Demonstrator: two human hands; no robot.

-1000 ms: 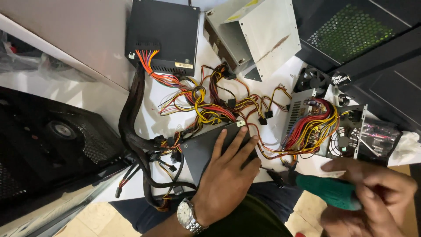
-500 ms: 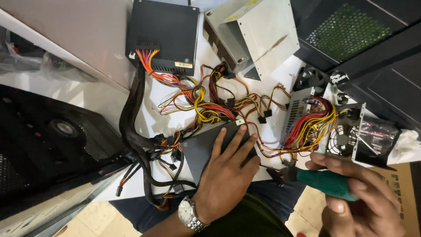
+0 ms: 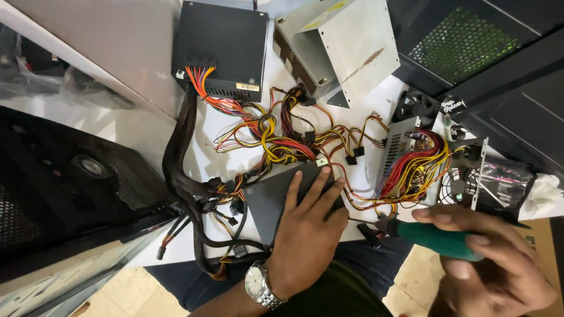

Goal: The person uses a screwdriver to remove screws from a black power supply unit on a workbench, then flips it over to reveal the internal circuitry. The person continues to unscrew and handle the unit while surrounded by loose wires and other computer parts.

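1. Lying flat on the white table (image 3: 147, 141), the grey case (image 3: 267, 199) is the biggest thing under the hands; its long axis runs from lower left to upper right, with the far corner toward the yellow and red wires (image 3: 276, 138)
2. Beyond it sit a black supply (image 3: 226, 44), an open metal shell (image 3: 343, 44) and, to the right, an opened unit (image 3: 411, 161) with a fan (image 3: 461, 185) beside it
3. The left hand (image 3: 308, 235) is spread flat on the grey case, fingers splayed and pressing down, gripping nothing; it sits where it sat a second ago, so the case is being kept steady
4. The right hand (image 3: 493, 258) is closed around the green handle of a screwdriver (image 3: 432, 238); a second ago it was lower and further right, and it has since come up and in toward the case
5. The screwdriver lies nearly level, its long axis left to right with a slight tilt; the dark shaft end points left at the case's right edge, close to it, so I judge the tool is being brought to that edge; whether the tip touches I cannot tell
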